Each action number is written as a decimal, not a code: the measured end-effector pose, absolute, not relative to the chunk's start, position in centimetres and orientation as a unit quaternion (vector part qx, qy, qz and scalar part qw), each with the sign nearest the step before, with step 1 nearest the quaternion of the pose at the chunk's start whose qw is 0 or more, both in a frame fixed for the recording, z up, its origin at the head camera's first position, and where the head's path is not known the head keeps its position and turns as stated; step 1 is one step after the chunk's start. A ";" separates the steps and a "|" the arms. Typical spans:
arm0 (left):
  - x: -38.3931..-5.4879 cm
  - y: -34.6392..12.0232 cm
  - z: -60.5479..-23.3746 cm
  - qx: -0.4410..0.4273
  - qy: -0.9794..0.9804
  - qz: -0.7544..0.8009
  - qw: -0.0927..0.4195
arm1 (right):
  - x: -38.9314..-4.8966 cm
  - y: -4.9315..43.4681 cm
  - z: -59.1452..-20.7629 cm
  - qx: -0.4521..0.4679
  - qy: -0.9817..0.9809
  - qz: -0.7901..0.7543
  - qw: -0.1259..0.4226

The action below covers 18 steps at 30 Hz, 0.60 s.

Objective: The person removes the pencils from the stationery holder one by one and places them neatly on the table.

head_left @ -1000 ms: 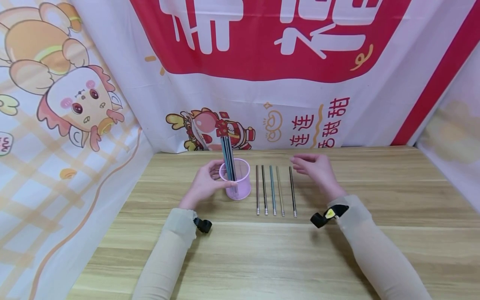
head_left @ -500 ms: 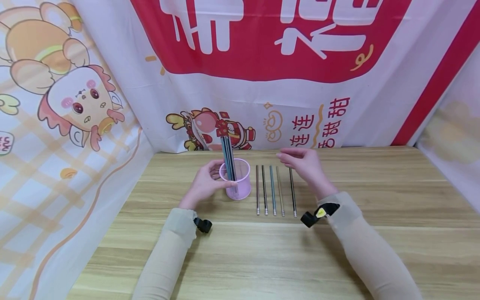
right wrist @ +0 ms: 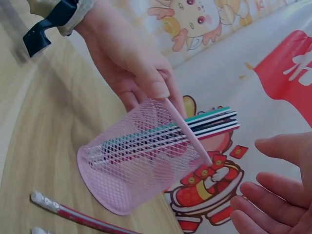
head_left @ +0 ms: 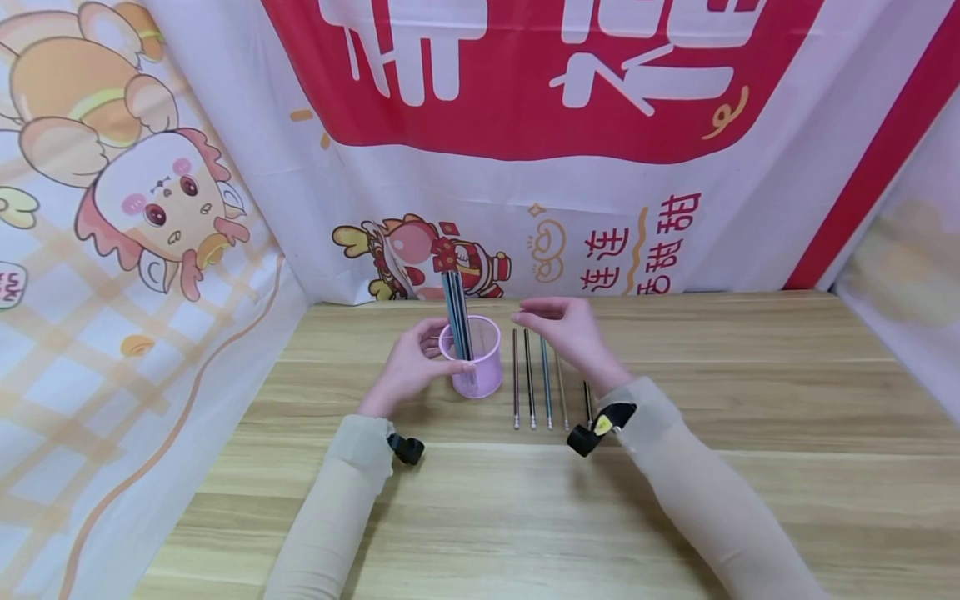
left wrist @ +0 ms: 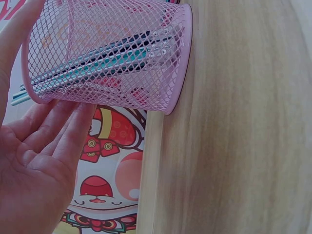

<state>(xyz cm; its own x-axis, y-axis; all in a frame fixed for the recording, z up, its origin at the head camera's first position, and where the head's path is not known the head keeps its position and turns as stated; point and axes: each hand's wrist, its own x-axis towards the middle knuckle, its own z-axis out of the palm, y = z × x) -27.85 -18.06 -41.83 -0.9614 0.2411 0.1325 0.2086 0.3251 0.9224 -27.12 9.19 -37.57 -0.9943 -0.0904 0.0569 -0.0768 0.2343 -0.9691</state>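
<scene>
A pink mesh pen holder [head_left: 489,373] stands on the wooden table, with a bundle of pencils [head_left: 454,308] leaning to the left inside it. My left hand [head_left: 408,364] grips the holder from the left; in the right wrist view its thumb [right wrist: 158,88] lies on the rim. My right hand [head_left: 567,335] hovers over several pencils laid in a row, its fingers loosely bent and nothing between them. A brown-red pencil [head_left: 516,383] lies nearest the holder, then a black pencil [head_left: 530,387] and a blue pencil [head_left: 547,387]. Its wrist partly covers a black pencil [head_left: 588,400] at the right.
Behind the table [head_left: 480,517] hangs a printed cloth [head_left: 540,200] with red and white patterns. Another cartoon-printed cloth [head_left: 247,150] borders the left side. Each wrist carries a small black camera, like the left wrist camera [head_left: 407,450].
My right hand has moved left across the pencil row toward the pen holder, and its wrist now covers part of the rightmost pencil. My left hand and the holder stay put.
</scene>
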 end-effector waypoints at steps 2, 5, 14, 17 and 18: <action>-27.8 -18.0 -41.8 0.139 0.813 0.565 0.013 | -27.3 8.4 -37.7 -0.056 0.788 -0.613 0.007; -27.8 -18.1 -41.8 0.140 0.813 0.564 0.012 | -27.6 7.3 -37.7 -0.055 0.792 -0.608 0.011; -27.9 -18.2 -41.9 0.146 0.815 0.560 0.012 | -28.9 5.1 -37.9 -0.075 0.806 -0.587 0.002; -27.9 -18.2 -41.9 0.148 0.815 0.560 0.013 | -29.3 4.5 -38.1 -0.084 0.807 -0.585 0.006; -27.9 -18.2 -41.9 0.148 0.815 0.560 0.014 | -29.4 4.3 -38.1 -0.087 0.808 -0.582 0.005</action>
